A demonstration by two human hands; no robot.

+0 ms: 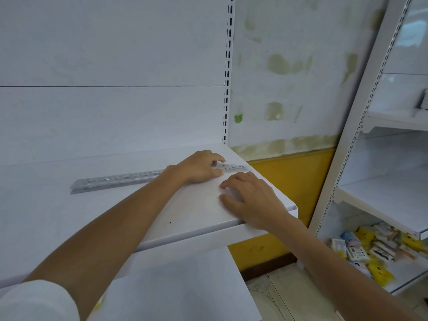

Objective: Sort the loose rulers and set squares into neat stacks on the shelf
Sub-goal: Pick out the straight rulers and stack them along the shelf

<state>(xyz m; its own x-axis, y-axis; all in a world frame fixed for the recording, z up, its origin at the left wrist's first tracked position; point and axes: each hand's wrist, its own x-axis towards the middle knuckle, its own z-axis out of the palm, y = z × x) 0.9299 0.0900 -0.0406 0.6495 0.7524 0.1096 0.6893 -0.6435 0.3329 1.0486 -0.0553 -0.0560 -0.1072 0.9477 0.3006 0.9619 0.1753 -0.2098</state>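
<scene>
White shelf [185, 218] across the middle of the view, front right corner out toward 4 o'clock. Clear rulers [115, 180] flat on it: a long see-through strip with printed markings, one end out at 9 o'clock, the other near centre. Set roughly along the back panel [111, 117] but apart from it. One ruler or several in the strip: cannot tell.

Left hand [199, 167] over the strip's 3 o'clock end, forearm crossing in from 7 o'clock. Fingers [216, 161] curled over the far edge, thumb pressed at the near edge, the end pinched between them. Numbered tip poking out past the fingertips toward 3 o'clock.

Right hand [252, 200] just beside, at 5 o'clock of the left, not touching it. Palm down on the shelf near the front right corner, fingers a little spread and gently bent, tips on the surface, pointing toward 9 o'clock. Nothing visibly gripped; anything clear beneath the palm impossible to make out.

White sleeve [34, 302] in the 7 o'clock corner. Slotted upright [229, 66] at 12 o'clock, rising from the shelf's back right corner. Patchy wall [289, 89] at 1 o'clock, small green sticker [238, 118] low on it, yellow band below. Second rack [382, 195] at 3 o'clock, small packets [375, 249] heaped on its low level at 4 o'clock.
</scene>
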